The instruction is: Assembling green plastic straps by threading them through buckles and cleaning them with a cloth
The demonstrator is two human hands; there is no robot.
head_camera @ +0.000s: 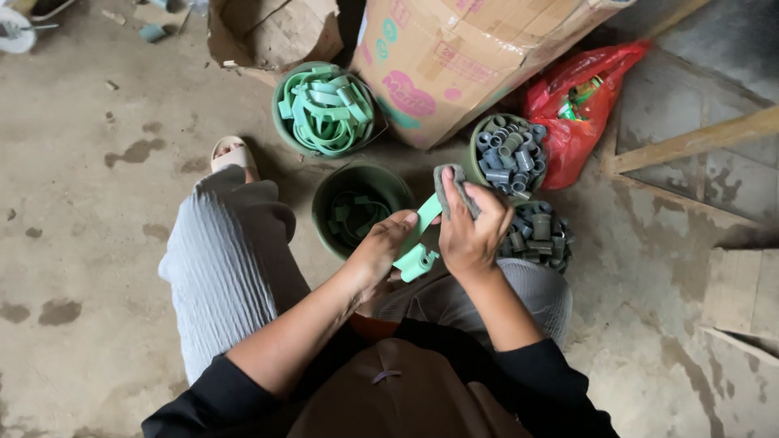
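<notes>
1. My left hand point(381, 247) has its grip pinched on a light green plastic strap piece point(418, 239), held above my lap
2. My right hand point(471, 231) has its grip closed on a grey cloth point(453, 186), pressed against the strap's upper end
3. Just beyond my hands a green bucket point(357, 182) stands on the concrete floor point(97, 211), with green pieces inside
4. To the right stand two tubs of grey plastic rings point(511, 154)

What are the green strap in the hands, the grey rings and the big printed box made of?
Light green flat strap: likely moulded plastic, matte, uniform colour, rolled end. Short grey tube rings: probably plastic or rubber, dull; unclear which. Large printed box: corrugated cardboard, brown creased faces, taped seam.
</notes>
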